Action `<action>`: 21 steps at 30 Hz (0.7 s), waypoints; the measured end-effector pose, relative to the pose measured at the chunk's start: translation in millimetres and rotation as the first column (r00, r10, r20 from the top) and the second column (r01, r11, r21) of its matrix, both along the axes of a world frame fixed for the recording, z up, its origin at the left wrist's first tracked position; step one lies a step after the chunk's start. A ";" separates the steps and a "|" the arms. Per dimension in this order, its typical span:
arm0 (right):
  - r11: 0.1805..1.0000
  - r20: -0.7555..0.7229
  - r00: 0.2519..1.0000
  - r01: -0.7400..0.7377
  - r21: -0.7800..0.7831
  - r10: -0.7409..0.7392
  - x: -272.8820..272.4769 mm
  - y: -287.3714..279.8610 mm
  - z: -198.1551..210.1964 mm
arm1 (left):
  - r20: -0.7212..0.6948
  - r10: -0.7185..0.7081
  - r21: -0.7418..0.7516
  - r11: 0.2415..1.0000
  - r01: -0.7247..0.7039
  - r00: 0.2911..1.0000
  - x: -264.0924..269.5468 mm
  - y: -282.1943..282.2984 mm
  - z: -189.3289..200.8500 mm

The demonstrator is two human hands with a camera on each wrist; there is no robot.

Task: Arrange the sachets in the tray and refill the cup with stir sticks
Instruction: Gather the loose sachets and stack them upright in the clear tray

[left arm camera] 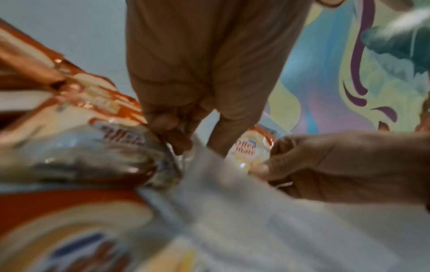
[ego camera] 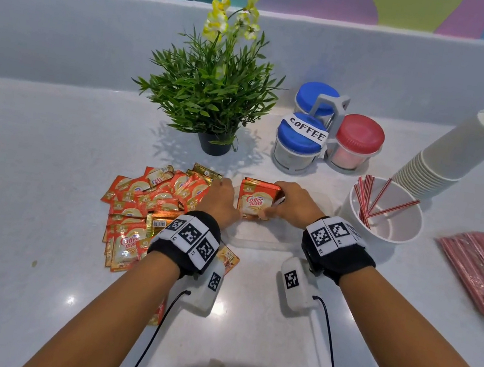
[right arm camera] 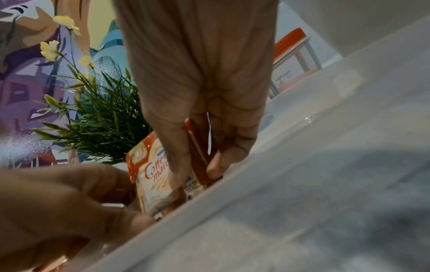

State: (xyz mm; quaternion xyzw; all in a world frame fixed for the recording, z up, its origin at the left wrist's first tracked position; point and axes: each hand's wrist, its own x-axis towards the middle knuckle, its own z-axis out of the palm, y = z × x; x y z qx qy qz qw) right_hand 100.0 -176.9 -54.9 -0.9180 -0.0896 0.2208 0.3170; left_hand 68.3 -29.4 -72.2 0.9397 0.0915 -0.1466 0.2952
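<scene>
A person's right hand clamps a small upright stack of Coffee-mate sachets at the far end of a clear tray at table centre. The left hand, at nine o'clock of the stack, has its fingers curled at the tray's edge; what they pinch is unclear. Loose sachets lie heaped at the tray's nine o'clock. The white cup, with a few stir sticks, stands at three o'clock.

To do this well, likely keep the stack squared and upright against the tray wall before letting go.

The right wrist view shows thumb and fingers sandwiching the stack. Only the head view shows the bundled stir sticks at far three o'clock.
</scene>
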 end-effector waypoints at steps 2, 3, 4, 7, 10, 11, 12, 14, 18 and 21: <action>0.999 -0.011 1.000 0.028 0.022 -0.028 1.8 3.2 0.1 | -0.028 -0.022 0.002 1.000 0.022 0.999 -1.2 1.4 -6.6; 0.998 -0.012 0.999 0.049 0.032 -0.048 2.2 4.7 -0.7 | -0.023 -0.021 -0.006 1.000 0.021 1.000 -2.4 1.5 -8.9; 0.996 -0.010 0.997 0.076 0.040 -0.075 1.9 6.1 -1.8 | -0.014 -0.016 -0.017 1.000 0.016 1.000 -3.2 1.2 -10.1; 0.975 -0.010 0.979 0.205 0.089 -0.205 -1.7 10.5 -7.5 | 0.014 -0.001 -0.032 0.999 0.001 1.000 -4.1 0.2 -9.9; 0.948 0.012 0.954 0.295 0.121 -0.299 -8.4 14.8 -11.0 | 0.016 -0.007 -0.015 1.000 0.008 1.000 -5.3 -1.5 -10.1; 0.952 0.027 0.956 0.287 0.109 -0.291 -10.9 16.5 -11.4 | 0.015 -0.008 -0.012 1.000 0.008 1.000 -6.7 -2.7 -10.0; 0.960 0.038 0.962 0.266 0.085 -0.270 -13.3 18.3 -11.5 | 0.021 -0.006 -0.013 1.000 0.007 1.000 -8.1 -4.1 -10.0; 0.972 0.031 0.973 0.227 0.066 -0.229 -17.4 21.8 -11.2 | 0.042 0.002 -0.018 1.000 -0.001 0.999 -10.6 -6.5 -10.0; 0.976 0.023 0.977 0.213 0.039 -0.214 -17.8 24.0 -12.2 | 0.052 0.023 -0.042 0.999 -0.021 0.998 -10.6 -8.1 -9.5; 0.971 -0.010 0.972 0.235 0.038 -0.235 -19.7 25.0 -12.5 | 0.060 0.036 -0.064 0.997 -0.033 0.998 -10.7 -8.9 -10.0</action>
